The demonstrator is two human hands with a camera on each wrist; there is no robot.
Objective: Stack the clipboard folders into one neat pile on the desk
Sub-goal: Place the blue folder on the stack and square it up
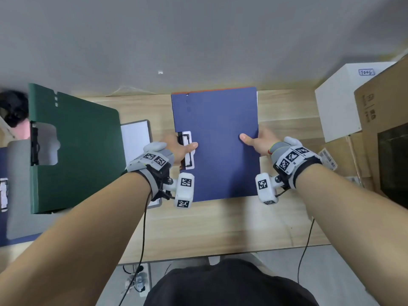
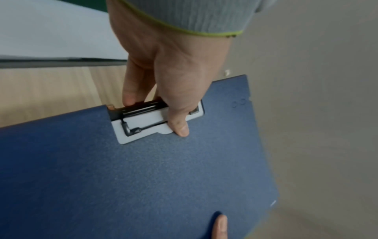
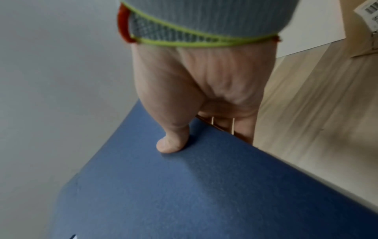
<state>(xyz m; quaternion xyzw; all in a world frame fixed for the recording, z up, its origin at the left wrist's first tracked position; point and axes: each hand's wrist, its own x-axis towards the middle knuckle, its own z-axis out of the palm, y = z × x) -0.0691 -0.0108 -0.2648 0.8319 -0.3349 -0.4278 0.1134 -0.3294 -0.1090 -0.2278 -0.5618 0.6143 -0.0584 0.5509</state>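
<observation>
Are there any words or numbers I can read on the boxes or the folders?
White box: a small handwritten label, too blurred to read.
Cardboard box: printed marks, too small to read.
Barcode sticker: unreadable.
Blue folder and green folder: no words.

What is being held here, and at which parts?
The blue clipboard folder: left hand grips its clip edge, right hand grips the opposite edge.
</observation>
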